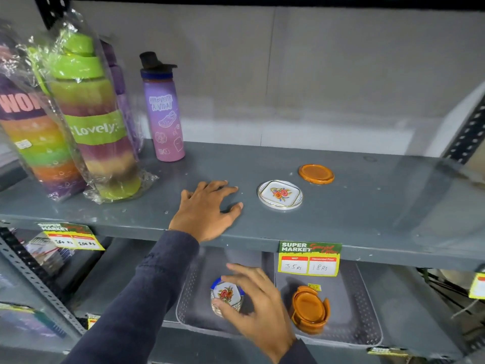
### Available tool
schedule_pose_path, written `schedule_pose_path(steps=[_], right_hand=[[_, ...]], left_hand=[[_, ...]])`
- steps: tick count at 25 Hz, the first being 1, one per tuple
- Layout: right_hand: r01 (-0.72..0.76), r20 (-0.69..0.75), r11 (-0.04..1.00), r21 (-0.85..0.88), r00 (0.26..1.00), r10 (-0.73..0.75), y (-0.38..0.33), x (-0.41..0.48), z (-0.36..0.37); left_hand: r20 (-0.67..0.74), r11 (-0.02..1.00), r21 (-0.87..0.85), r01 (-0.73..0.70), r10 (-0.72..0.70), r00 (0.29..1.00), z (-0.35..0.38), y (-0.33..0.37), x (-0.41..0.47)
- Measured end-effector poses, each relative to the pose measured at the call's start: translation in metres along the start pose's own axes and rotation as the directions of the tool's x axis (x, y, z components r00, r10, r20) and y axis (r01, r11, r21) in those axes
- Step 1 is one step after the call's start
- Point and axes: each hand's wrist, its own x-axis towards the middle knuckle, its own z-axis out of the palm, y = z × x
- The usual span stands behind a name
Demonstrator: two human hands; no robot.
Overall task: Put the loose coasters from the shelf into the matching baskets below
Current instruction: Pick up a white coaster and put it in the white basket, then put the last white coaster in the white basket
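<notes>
Locate the left hand (pixel 207 208) flat on the upper shelf (pixel 367 219), palm down, fingers spread, holding nothing, at 9 o'clock of the loose floral coaster (pixel 280 194). Avoid sweeping that palm toward 3 o'clock, so as not to push the loose floral coaster along or off the shelf. Find the right hand (pixel 252 303) at 6 o'clock of the left, thumb and fingers closed lightly round the top floral coaster (pixel 227 291) on the floral stack (pixel 233 306) inside the left basket (pixel 189 292). Release only once seated square, to avoid tipping the stack or spilling the piece onto the basket floor. Withdraw toward 6 o'clock without dragging fingertips across the top. Note the orange coaster (pixel 316 174) at 1 o'clock of the loose floral one, not yet moved to the orange stack (pixel 309 310) in the right basket (pixel 364 298). Guard against mixing patterns between baskets.
</notes>
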Motion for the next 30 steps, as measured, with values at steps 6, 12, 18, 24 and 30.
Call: schedule_pose_path(steps=[6, 12, 18, 24, 30], right_hand=[[0.151, -0.397, 0.988, -0.019, 0.906, -0.146, -0.047, 0.097, -0.089], [-0.400, -0.110, 0.893, -0.207, 0.916, 0.385, 0.000, 0.156, -0.099], [-0.504, -0.116, 0.801, -0.322, 0.861, 0.495, 0.012, 0.157, -0.093], [-0.178, -0.257, 0.974, -0.140, 0.957, 0.138, -0.050, 0.144, -0.121], [0.174, -0.523, 0.979, -0.110, 0.827, -0.206, -0.134, 0.124, -0.161]], left_hand=[[0.010, 1.000, 0.006, 0.004, -0.004, 1.000, 0.002, 0.000, 0.001], [0.015, 1.000, -0.003, 0.012, -0.011, 1.000, 0.002, -0.001, 0.001], [0.002, 1.000, -0.015, -0.001, 0.001, 1.000, 0.000, 0.000, 0.000], [0.002, 1.000, -0.017, -0.007, 0.007, 1.000, -0.004, 0.004, -0.002], [0.047, 1.000, -0.012, 0.015, -0.015, 0.999, -0.013, 0.009, -0.006]])
